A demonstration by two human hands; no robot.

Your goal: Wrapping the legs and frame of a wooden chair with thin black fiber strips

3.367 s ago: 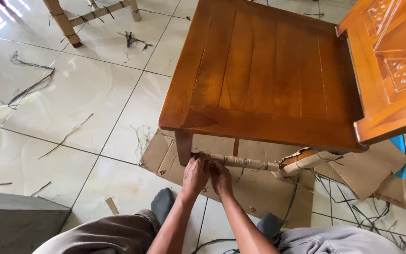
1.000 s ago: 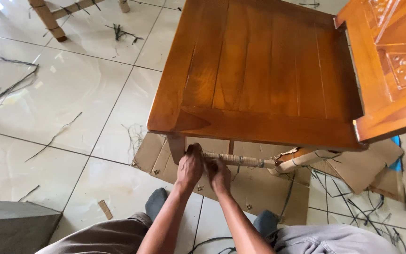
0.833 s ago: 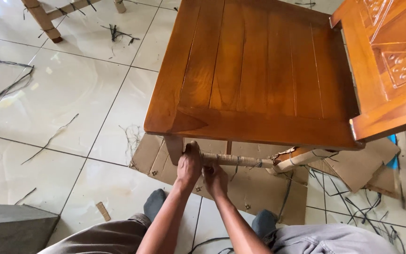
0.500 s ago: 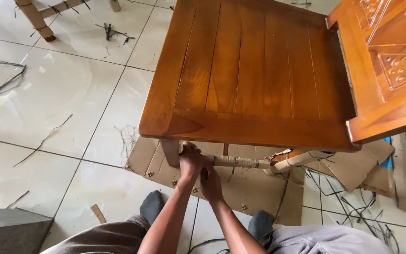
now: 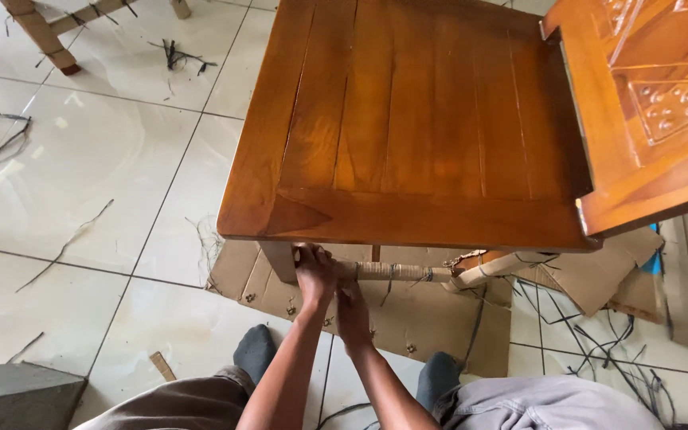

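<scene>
A varnished wooden chair point(image 5: 408, 119) stands in front of me, its seat seen from above and its carved backrest point(image 5: 646, 103) at the right. Below the seat's front edge runs a rung wrapped in paper and tied with dark cord point(image 5: 404, 273). My left hand point(image 5: 313, 273) is closed around the rung's left end, next to the chair leg point(image 5: 278, 259). My right hand point(image 5: 352, 306) sits just below and to the right of it, fingers curled at the wrapping. Whether it pinches cord or paper I cannot tell.
Flattened cardboard point(image 5: 439, 318) lies under the chair on pale floor tiles. Loose dark cord scraps point(image 5: 599, 342) litter the floor at right and left. Another wrapped chair leg frame point(image 5: 41, 32) stands at top left. A grey slab point(image 5: 9, 394) fills the bottom left corner. My socked feet point(image 5: 255, 350) rest on the tiles.
The view has drifted so the chair sits lower and further left. My hands have stayed at the rung's left end, the left one sliding closer to the leg.
</scene>
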